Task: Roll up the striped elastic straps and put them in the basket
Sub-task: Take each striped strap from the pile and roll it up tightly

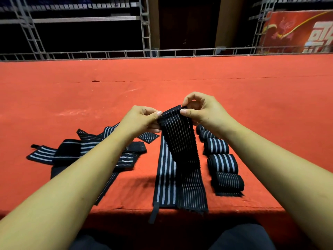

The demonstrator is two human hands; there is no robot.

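Pinching the upper end of a thin-striped elastic strap (pixel 180 141) at both corners: with the left hand (pixel 142 120) on the left corner and the right hand (pixel 201 112) on the right, with the fingers (pixel 185 111) of each curled onto the fabric and thumbs pressing its near face. Lifting that end clear of the red-covered table (pixel 180 78) while leaving the rest to trail down toward the near edge, probably for keeping the band taut and straight and for starting the first tight turn square rather than skewed. Resting the lower length partly over a broad-striped strap (pixel 164 177) lying flat just to its left, its loop tab hanging past the table's edge; likely queued there as the next one. Keeping finished work apart from unfinished: a row of rolled straps (pixel 222 163) lined up on the right, touching one another, the nearest with a flat tail showing beneath it; a loose heap of unrolled straps (pixel 86 147) on the left, partly hidden behind the left forearm. Judging from that split, somewhere around midway, with this strap not yet visibly wound. No basket in view, so no telling whether anything sits in it. Next, presumably, folding the pinched end over and winding it down toward the body.
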